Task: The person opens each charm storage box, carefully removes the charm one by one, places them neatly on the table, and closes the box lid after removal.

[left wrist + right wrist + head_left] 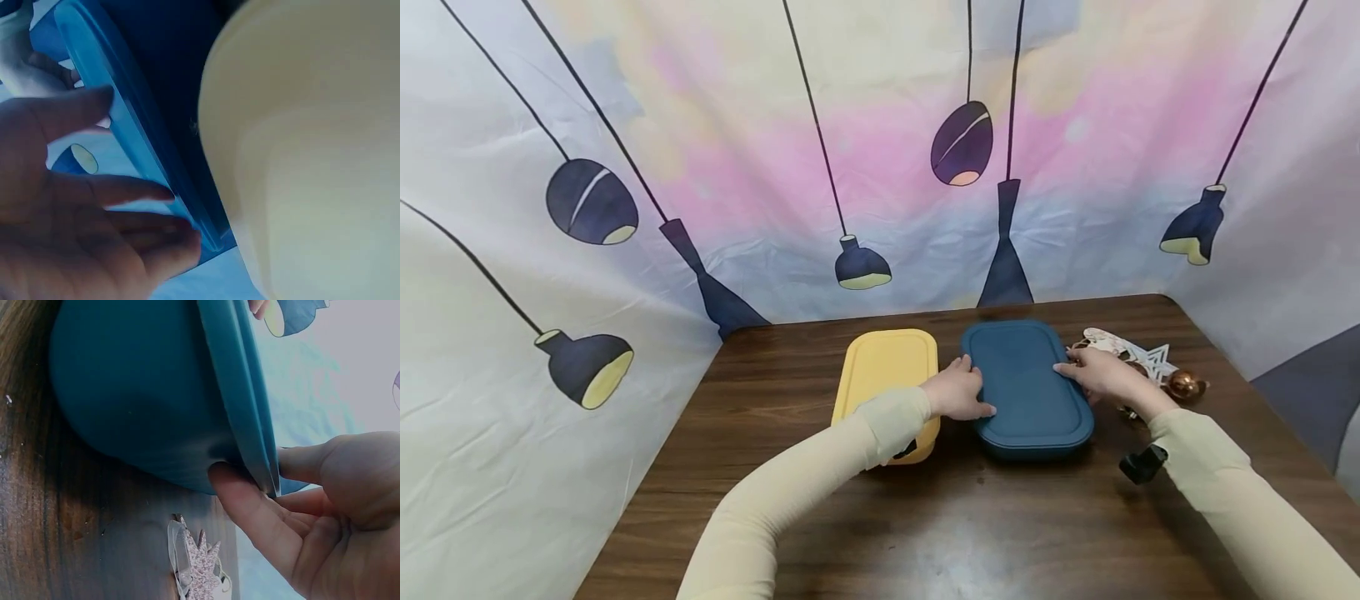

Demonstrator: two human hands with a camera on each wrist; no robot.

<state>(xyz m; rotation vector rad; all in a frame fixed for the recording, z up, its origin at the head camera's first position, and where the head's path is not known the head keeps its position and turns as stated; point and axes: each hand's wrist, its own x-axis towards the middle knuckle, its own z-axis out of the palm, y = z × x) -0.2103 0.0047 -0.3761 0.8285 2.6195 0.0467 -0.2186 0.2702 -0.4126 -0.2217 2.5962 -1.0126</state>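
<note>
A dark blue box with a rounded lid lies on the table between both hands. My left hand is at its left edge; the thumb rests over the lid and the fingertips touch along the rim, fairly straight in the left wrist view. My right hand pinches the right edge of the lid, thumb on top and a finger beneath the rim, against the box wall. To the left stands a yellow lidded box, partly covered by my left forearm.
Right of the blue box lies a cluster of ornaments, with a white star and a shiny copper ball. A patterned cloth hangs behind the brown wooden table.
</note>
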